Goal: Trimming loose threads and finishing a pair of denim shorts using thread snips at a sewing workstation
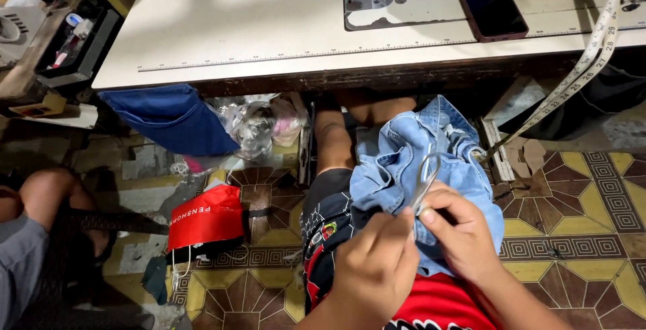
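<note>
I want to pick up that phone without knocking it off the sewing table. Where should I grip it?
Grip the phone by its two long edges, coming from above and the near side. It lies flat, screen up, slightly angled, on the sewing table, so only those thin edges give a hold. Its near end is clear; the measuring tape hangs further right.

You sit at a pale sewing desk (256,27) with a dark wooden edge (a ruler strip runs along it), above a floor (585,215) of yellow-and-brown patterned tiles, evenly lit.
</note>
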